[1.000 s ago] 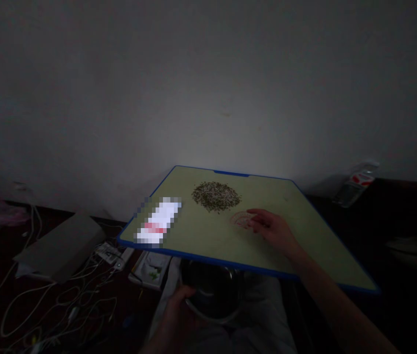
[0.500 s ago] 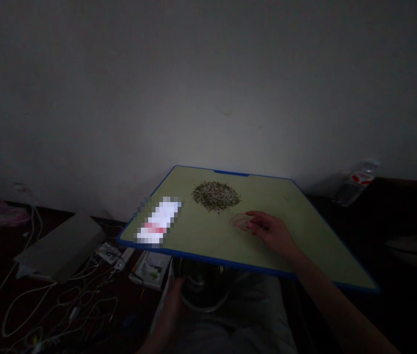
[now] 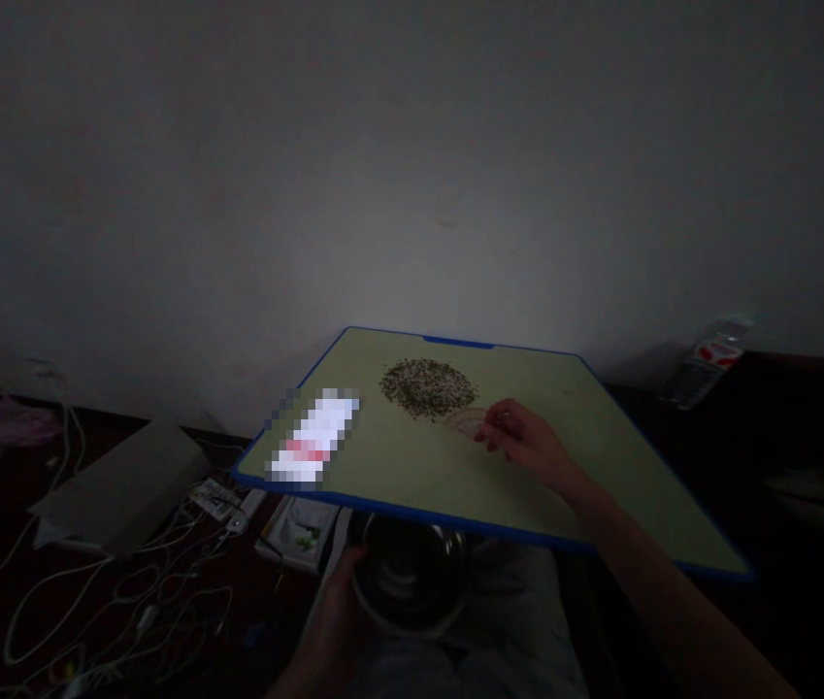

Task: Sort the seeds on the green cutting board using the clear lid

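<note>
1. Clear plastic half-round protractor with red markings: it lies on the pale green board with a blue rim, its edge at the near right side of the loose pile of small dark and pale grains; whether they touch, I cannot tell.
2. The right hand has its fingers curled nearly closed, seemingly pinching the protractor's right end.
3. The left hand holds the dark, shiny round bowl at its left side, thumb at the rim; its other fingers are hidden.
4. A quick or jerky push could scatter grains; a raised protractor edge could let them slip underneath.
5. Grains rolling off the near rim could miss the bowl if it sat askew, landing on the grey-clothed lap.
6. Compared with half a second ago, the protractor and right hand are closer to the pile, and more of the bowl's interior shows.
</note>
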`<state>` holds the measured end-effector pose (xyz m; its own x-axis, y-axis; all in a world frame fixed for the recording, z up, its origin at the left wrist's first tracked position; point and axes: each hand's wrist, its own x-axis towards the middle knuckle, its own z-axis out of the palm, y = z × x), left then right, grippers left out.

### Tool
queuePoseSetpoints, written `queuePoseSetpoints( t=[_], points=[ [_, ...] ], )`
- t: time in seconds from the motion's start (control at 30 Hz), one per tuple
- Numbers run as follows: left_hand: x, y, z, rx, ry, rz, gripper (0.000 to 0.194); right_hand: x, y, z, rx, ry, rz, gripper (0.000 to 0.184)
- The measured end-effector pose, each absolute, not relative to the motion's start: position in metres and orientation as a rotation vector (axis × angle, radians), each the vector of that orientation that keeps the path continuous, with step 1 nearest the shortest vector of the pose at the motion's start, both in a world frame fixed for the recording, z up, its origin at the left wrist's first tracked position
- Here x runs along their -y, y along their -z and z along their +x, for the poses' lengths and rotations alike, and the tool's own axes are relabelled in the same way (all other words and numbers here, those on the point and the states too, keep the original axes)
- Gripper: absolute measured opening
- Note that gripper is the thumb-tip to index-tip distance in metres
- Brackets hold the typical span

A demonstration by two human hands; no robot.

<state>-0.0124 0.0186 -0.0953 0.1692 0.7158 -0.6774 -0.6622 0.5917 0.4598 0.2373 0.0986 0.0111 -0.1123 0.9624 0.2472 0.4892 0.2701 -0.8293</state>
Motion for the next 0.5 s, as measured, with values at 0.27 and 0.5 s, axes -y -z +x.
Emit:
queuePoseSetpoints(
  t=[0.27,0.5],
  points=[
    [-0.014,0.083,-0.006,-0.996,-0.891,0.147,0.021,-0.120,-0.001,0.206,2.023,-0.444,-1.365,0.010],
    [-0.011,0.090,-0.003,-0.959,-0.879,0.185,0.021,-0.159,0.005,0.219,1.990,-0.418,-1.348,0.016]
  ],
)
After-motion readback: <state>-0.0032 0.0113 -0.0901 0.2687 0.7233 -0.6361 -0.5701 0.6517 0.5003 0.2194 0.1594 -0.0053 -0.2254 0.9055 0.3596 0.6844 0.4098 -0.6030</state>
